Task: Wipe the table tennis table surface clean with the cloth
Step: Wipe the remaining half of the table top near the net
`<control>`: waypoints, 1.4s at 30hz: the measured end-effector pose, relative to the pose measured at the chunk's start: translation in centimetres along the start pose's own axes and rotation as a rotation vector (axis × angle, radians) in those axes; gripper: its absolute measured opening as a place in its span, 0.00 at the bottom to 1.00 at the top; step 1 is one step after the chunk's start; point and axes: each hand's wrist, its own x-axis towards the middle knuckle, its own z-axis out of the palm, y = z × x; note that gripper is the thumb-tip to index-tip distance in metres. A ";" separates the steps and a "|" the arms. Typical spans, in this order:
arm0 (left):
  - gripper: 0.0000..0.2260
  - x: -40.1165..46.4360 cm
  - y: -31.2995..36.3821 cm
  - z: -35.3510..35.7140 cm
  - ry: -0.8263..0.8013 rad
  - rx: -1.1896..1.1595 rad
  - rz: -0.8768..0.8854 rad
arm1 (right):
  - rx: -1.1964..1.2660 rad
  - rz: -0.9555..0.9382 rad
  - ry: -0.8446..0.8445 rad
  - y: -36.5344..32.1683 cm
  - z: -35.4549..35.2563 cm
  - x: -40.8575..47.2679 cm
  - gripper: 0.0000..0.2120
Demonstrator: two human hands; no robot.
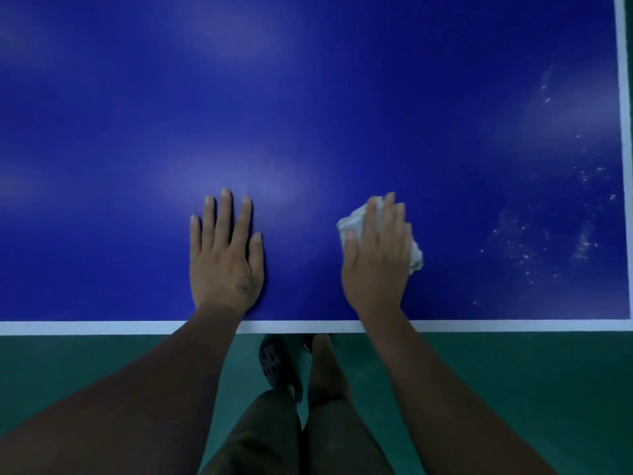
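The blue table tennis table (pixel 308 114) fills the upper view, with a white line along its near edge and another along its right edge. My right hand (pixel 375 255) presses a crumpled white cloth (pixel 356 219) flat onto the surface near the front edge, fingers laid over it. My left hand (pixel 224 255) rests flat on the table to the left, fingers straight and holding nothing. White specks and dusty smears (pixel 548 234) cover the surface right of the cloth, toward the corner.
Below the table's near edge (pixel 102 327) lies a green floor (pixel 513 371). My legs and a dark shoe (pixel 274 365) stand close against the edge. The table's right corner sits at the far right.
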 end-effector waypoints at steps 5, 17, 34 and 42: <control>0.27 0.3 -0.4 0.3 -0.017 -0.012 0.003 | -0.043 -0.340 -0.052 1.6 1.0 -5.4 0.28; 0.27 0.0 -0.5 0.4 -0.010 -0.007 0.006 | -0.011 -0.021 0.014 0.5 -0.2 5.8 0.30; 0.26 -0.1 -0.6 0.5 0.011 -0.008 0.002 | -0.055 -0.211 0.000 1.3 0.3 -0.8 0.27; 0.27 0.1 -0.6 0.4 -0.045 0.011 -0.005 | 0.006 -0.480 -0.124 -5.3 2.2 -4.7 0.27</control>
